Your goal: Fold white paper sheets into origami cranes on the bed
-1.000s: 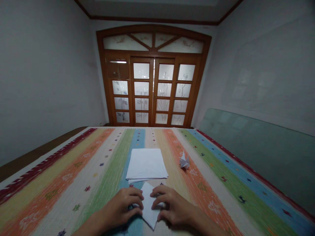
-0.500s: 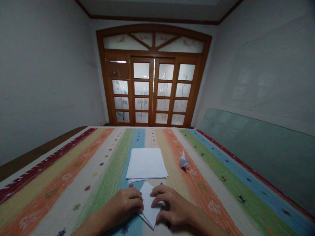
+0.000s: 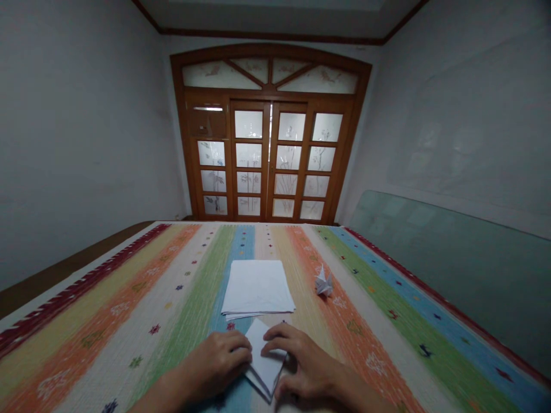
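Observation:
A small white folded paper (image 3: 266, 367), kite-shaped with layered edges at its lower tip, lies on the striped cloth between my hands. At its left edge, my left hand (image 3: 224, 360) is closed, its curled fingertips pressing the paper. My right hand (image 3: 303, 364) grips the right side: the fingers bend over the top layer while the thumb is by the lower right edge. A flap there looks slightly raised. Just beyond, a stack of white paper sheets (image 3: 258, 287) lies flat. To its right stands a folded paper crane (image 3: 322, 283).
The table is covered by a striped, multicoloured cloth (image 3: 172, 321). A pale green panel (image 3: 451, 252) runs along the right side. Wooden doors with glass panes (image 3: 269, 160) stand beyond the far table edge.
My right fingers have shifted slightly left over the paper, and its right flap now looks more lifted and shaded. The left hand stays at the left edge.

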A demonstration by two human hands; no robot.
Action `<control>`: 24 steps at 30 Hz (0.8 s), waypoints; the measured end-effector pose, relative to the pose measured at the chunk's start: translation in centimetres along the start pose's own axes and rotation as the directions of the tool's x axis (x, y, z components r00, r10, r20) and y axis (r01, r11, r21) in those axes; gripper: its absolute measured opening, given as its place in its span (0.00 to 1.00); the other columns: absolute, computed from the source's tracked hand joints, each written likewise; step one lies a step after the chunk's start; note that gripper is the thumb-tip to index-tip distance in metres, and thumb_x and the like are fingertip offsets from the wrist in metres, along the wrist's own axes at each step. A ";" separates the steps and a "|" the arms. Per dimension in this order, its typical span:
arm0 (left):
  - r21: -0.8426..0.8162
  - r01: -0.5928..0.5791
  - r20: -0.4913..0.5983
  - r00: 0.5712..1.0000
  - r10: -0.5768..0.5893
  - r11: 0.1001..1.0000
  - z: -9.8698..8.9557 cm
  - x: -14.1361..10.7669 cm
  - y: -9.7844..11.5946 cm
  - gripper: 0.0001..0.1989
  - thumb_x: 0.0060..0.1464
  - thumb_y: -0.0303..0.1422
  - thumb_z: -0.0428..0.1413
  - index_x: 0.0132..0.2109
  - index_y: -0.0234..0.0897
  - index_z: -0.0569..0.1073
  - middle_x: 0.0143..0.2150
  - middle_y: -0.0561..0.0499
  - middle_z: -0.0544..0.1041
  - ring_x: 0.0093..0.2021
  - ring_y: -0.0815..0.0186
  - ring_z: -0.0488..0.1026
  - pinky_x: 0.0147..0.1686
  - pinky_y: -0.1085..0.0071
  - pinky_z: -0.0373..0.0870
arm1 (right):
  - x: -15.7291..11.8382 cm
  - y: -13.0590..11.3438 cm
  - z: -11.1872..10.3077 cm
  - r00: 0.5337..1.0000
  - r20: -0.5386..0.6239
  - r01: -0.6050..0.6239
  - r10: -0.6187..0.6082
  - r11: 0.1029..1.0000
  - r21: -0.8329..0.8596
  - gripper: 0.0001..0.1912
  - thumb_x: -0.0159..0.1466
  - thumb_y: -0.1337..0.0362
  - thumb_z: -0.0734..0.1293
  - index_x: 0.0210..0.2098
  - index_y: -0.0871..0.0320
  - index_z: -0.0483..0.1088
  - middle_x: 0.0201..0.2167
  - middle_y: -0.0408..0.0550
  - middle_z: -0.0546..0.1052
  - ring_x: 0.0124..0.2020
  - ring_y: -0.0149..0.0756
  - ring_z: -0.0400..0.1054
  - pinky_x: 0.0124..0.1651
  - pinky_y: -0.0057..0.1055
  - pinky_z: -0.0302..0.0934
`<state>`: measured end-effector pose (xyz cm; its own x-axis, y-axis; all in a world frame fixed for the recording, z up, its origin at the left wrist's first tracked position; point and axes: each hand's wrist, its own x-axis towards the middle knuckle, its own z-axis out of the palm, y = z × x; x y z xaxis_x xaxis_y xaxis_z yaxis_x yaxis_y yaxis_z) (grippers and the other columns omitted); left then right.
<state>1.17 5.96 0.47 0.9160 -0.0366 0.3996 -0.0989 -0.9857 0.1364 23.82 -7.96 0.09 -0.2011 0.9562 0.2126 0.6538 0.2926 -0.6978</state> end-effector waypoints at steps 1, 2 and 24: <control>-0.005 0.015 -0.006 1.000 -0.015 1.000 0.1 0.0 -0.1 0.08 0.67 0.25 0.50 0.42 0.40 0.73 0.40 0.47 0.81 0.38 0.63 0.79 0.41 0.72 0.72 | 0.0 -0.1 0.0 1.000 0.003 0.008 -0.008 1.000 -0.001 0.37 0.46 0.55 0.84 0.54 0.57 0.77 0.57 0.58 0.75 0.56 0.51 0.70 0.61 0.42 0.63; -0.008 0.034 -0.011 0.999 -0.034 0.999 0.2 0.0 -0.1 0.08 0.67 0.25 0.50 0.42 0.39 0.72 0.39 0.47 0.81 0.37 0.63 0.79 0.40 0.72 0.72 | 0.1 -0.1 0.0 1.000 0.003 0.013 -0.013 1.000 -0.003 0.38 0.47 0.55 0.84 0.55 0.57 0.76 0.56 0.58 0.75 0.56 0.51 0.70 0.60 0.43 0.63; -0.442 0.584 -0.137 0.706 -0.695 0.681 1.9 1.3 0.5 0.07 0.60 0.32 0.53 0.42 0.40 0.75 0.36 0.48 0.83 0.36 0.57 0.80 0.39 0.65 0.73 | 1.2 0.8 2.3 0.851 -0.454 -0.269 0.265 0.961 0.059 0.15 0.63 0.70 0.63 0.46 0.61 0.77 0.37 0.53 0.82 0.38 0.44 0.76 0.45 0.36 0.67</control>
<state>3.09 5.11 -0.70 0.6620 0.6817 0.3116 0.2959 -0.6196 0.7270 22.41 -6.56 -1.77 0.3332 0.8918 0.3059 0.6397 0.0245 -0.7682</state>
